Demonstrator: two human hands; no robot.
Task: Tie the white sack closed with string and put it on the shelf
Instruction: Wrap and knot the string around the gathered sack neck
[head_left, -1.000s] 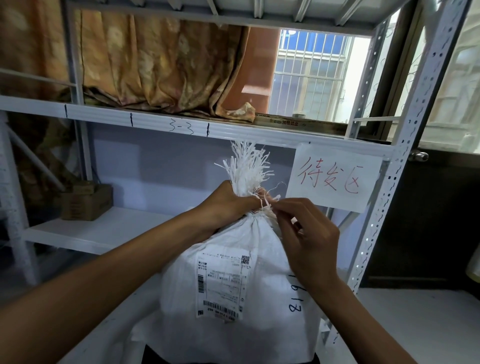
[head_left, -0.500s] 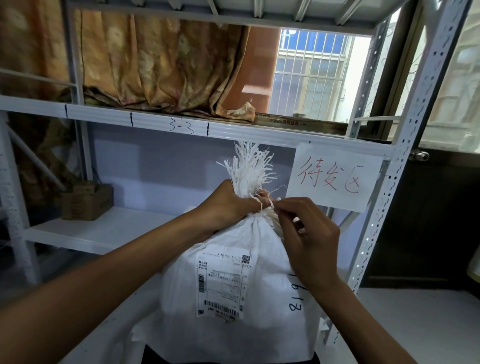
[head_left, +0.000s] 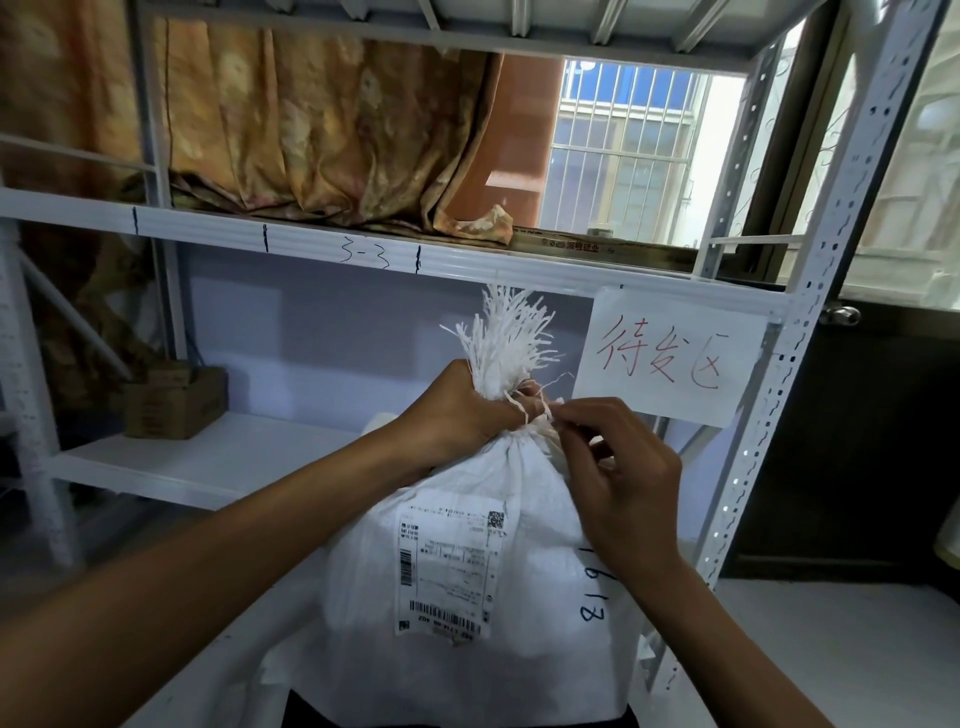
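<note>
The sack's (head_left: 467, 597) base is cut off at the bottom edge of the view, so what it rests on cannot be told; a dark strip shows just under it. The left forearm covers part of its left shoulder, and the right hand (head_left: 623, 478) hides the right side of the neck. The label (head_left: 449, 566) on its front is too small to read, apart from barcodes; the black marker digits on the right side run sideways and are partly behind the right wrist.

The sack stands upright, long axis vertical, with its gathered mouth pointing up and a frayed white tuft (head_left: 511, 338) fanning out above the neck. It sits in front of the shelf (head_left: 218, 462), between the two arms, not on the shelf.

The left hand (head_left: 457, 410) is closed in a fist around the neck just under the tuft. The right hand's grip is a pinch of thumb and forefinger, closed on the thin white string (head_left: 535, 410) right beside the neck; the other fingers curl loosely. How many turns the string makes, or whether a knot exists, is too fine to tell.

A paper sign (head_left: 670, 358) with red writing hangs on the rack upright to the right of the tuft. A cardboard box (head_left: 174, 402) sits at the shelf's far left.
</note>
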